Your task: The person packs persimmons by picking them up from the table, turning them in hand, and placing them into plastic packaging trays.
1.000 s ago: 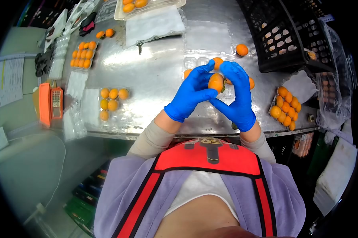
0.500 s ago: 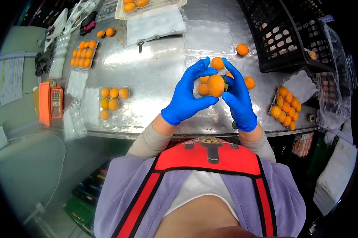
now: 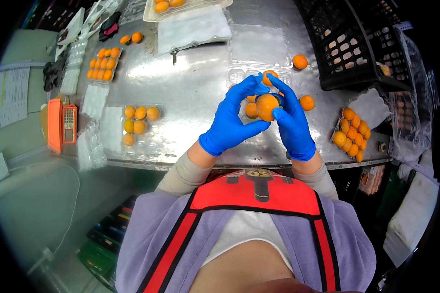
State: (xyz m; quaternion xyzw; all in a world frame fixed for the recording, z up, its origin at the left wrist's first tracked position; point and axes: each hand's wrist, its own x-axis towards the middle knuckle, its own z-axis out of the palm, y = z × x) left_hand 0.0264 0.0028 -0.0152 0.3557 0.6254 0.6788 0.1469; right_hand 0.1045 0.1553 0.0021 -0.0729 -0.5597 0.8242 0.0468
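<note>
An orange persimmon is held up between my two blue-gloved hands above the metal table. My left hand curves round its left side, thumb beneath and fingers above. From the right, my right hand grips it with the thumb against its side; some of its fingers are hidden behind the fruit. Below the hands sits a clear plastic tray with several persimmons, partly covered by the gloves. Close by on the right lie two loose persimmons, one lower and one farther back.
A filled clear tray stands at right, near a black crate. Left are a part-filled tray, another full tray and an orange holder. White liner trays lie at the back.
The persimmon has turned in my fingers, and its green calyx, seen on the right before, shows less. My right thumb has shifted up onto the fruit's side.
</note>
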